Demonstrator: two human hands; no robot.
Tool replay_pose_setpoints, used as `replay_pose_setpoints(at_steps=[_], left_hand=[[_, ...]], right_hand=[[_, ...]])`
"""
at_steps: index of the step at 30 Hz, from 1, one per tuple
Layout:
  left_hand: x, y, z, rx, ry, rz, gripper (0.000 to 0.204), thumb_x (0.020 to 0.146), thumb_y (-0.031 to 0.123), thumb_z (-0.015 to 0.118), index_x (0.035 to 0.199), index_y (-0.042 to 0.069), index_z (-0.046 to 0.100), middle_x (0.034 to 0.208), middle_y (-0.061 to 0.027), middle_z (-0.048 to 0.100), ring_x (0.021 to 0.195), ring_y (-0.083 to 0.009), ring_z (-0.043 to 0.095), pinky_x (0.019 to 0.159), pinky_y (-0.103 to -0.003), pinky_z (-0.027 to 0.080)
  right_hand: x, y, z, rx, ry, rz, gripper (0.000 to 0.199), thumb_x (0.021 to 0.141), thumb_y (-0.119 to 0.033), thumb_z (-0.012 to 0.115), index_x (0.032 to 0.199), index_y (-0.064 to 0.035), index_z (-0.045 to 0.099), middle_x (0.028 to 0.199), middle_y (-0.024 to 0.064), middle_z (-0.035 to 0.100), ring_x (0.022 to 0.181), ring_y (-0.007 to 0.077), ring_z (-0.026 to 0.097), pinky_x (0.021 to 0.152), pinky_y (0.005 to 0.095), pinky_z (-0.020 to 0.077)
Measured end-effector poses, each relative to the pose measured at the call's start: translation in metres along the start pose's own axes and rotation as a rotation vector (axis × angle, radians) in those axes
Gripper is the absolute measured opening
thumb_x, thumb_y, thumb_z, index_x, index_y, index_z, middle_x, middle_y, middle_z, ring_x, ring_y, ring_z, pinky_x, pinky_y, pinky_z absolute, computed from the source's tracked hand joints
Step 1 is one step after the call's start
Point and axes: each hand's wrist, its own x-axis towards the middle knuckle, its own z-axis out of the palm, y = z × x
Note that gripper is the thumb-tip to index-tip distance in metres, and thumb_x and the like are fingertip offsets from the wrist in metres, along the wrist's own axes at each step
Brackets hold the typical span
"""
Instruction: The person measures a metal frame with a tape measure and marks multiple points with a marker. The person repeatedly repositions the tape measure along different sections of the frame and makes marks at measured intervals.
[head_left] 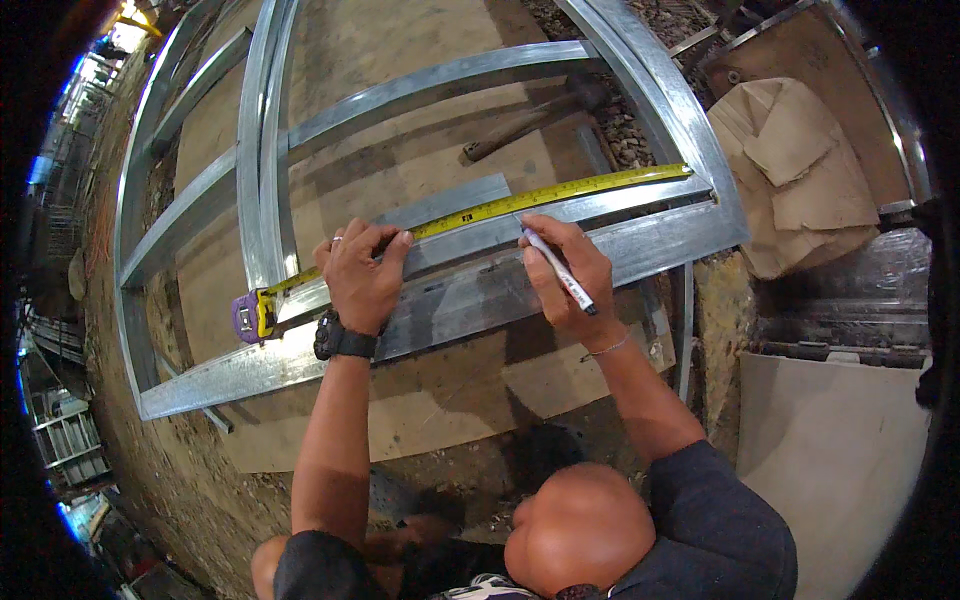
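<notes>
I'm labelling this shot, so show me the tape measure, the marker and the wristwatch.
Tape measure (540, 197), head view: yellow blade.
Marker (558, 269), head view: pale barrel.
Wristwatch (350, 343), head view: black strap.

Between the left hand (362, 278) and the right hand with its pen (574, 284), there is room above the yellow tape (570, 192). Past the tape, the frame (670, 240) leaves an opening down to the brown board (400, 155), partly blocked by a hammer (520, 128). Leftward, the tape case (246, 318) and two side-by-side bars (262, 150) obstruct the way.
</notes>
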Motion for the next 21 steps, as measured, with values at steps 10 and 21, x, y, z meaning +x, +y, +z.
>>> replay_pose_setpoints(at_steps=[10,21], left_hand=[[0.001,0.003,-0.001,-0.001,0.036,0.045,0.020,0.093,0.031,0.079,0.093,0.011,0.081,0.088,-0.0041,0.069,0.089,-0.0250,0.066,0.098,-0.042,0.037],[0.001,0.004,-0.001,0.005,0.052,0.061,0.019,0.093,0.031,0.079,0.093,0.012,0.081,0.086,-0.0042,0.067,0.088,-0.0255,0.065,0.098,-0.043,0.037]], right_hand=[[0.010,-0.005,0.007,-0.134,-0.070,-0.030,0.022,0.100,-0.010,0.070,0.120,-0.0004,0.074,0.102,0.0129,0.077,0.088,0.0209,0.073,0.081,0.0331,0.0583],[0.021,-0.001,0.022,-0.085,-0.106,-0.111,0.020,0.098,-0.008,0.073,0.117,-0.0001,0.076,0.099,0.0120,0.076,0.083,0.0179,0.071,0.075,0.0308,0.0563]])
